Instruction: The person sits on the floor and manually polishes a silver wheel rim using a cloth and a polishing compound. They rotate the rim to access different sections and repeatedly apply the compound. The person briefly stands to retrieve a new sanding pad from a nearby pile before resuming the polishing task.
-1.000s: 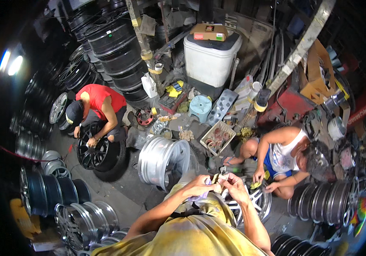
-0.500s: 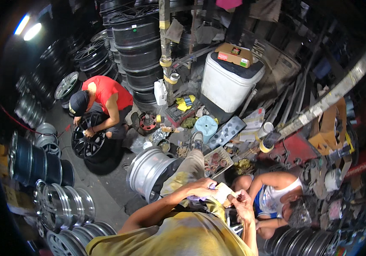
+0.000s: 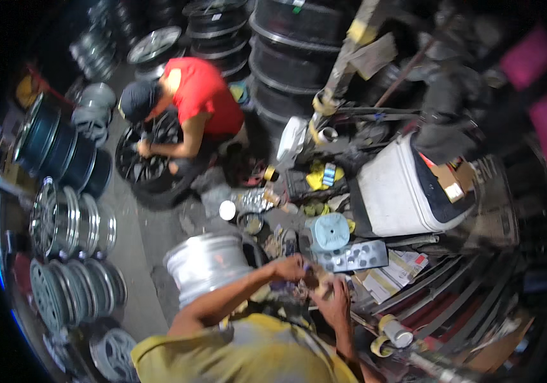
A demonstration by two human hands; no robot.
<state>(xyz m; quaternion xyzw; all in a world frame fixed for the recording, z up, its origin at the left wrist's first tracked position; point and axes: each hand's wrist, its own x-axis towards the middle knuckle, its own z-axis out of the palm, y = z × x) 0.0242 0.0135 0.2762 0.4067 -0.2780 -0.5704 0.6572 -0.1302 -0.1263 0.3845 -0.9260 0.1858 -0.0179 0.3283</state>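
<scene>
My two hands meet in front of my yellow shirt, at the lower middle of the view. My left hand [image 3: 291,268] is closed at the left side of a small tan folded sheet [image 3: 325,286]; a trace of purple shows by its fingers. The fingers of my right hand [image 3: 333,304] are bent round the sheet's right side. Motion blurs the sheet, so its material is unclear. A silver wheel rim [image 3: 204,267] lies on its side just left of my left forearm.
A person in a red shirt [image 3: 204,96] bends over a black wheel [image 3: 149,159]. Rims [image 3: 72,220] are stacked at the left, and dark rims [image 3: 296,70] behind. A light-blue stool [image 3: 329,231], a white bin [image 3: 396,185] and long metal strips [image 3: 439,293] lie ahead and right.
The view has swung, and the seated person at the lower right is out of it. My hands stay together; the sheet looks smaller and more covered by my fingers.
</scene>
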